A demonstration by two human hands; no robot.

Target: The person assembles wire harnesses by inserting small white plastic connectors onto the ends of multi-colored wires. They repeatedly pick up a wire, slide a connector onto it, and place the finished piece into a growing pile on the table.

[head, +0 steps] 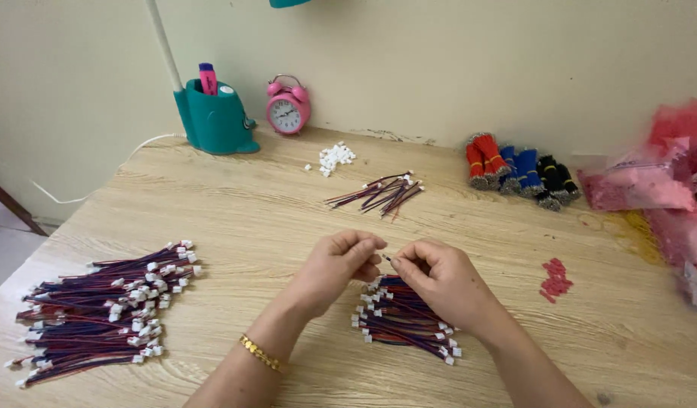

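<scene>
At the centre of the desk (235, 204), the left hand (335, 264) and right hand (443, 278) meet, fingertips pinched shut on a thin wire end (386, 258) between them. Just below, at 6 o'clock of the hands, lies a small wire bundle (405, 317) with white plugs. A larger wire heap (99, 310) sits at 9 o'clock. Loose wires (379, 193) and white connectors (335, 157) lie at 12 o'clock, coloured wire rolls (518, 170) at 2 o'clock.

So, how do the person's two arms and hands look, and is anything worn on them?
Both forearms are bare, with no sleeves in view and no gloves. The left hand has a thin gold chain bracelet on its wrist. The right hand and its wrist wear nothing visible; no rings can be made out.
</scene>
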